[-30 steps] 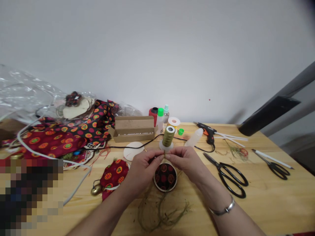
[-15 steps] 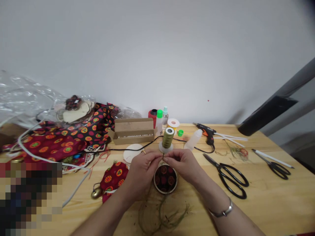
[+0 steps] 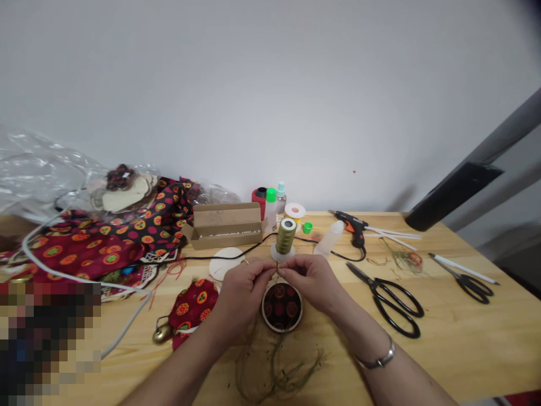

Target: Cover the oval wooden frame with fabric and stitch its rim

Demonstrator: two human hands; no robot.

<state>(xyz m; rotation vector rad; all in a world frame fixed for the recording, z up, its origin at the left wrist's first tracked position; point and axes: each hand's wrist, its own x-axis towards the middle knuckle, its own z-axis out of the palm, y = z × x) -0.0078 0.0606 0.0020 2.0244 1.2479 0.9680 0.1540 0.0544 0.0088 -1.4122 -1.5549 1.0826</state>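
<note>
My left hand and my right hand meet fingertip to fingertip above a round disc covered in dark red patterned cloth. Both pinch olive-green thread at the disc's far edge. Loose strands of that thread trail in a tangle toward me on the wooden table. An upright spool of olive thread stands just beyond my fingers. A silver bracelet circles my right wrist.
Large black scissors lie right of my hands, smaller scissors farther right. A glue gun, bottles, a cardboard box and a cloth piece with a bell sit around. Patterned fabric piles up left.
My fingertips have drawn a little closer together over the disc. The view has shifted slightly; nothing else on the table has moved.
</note>
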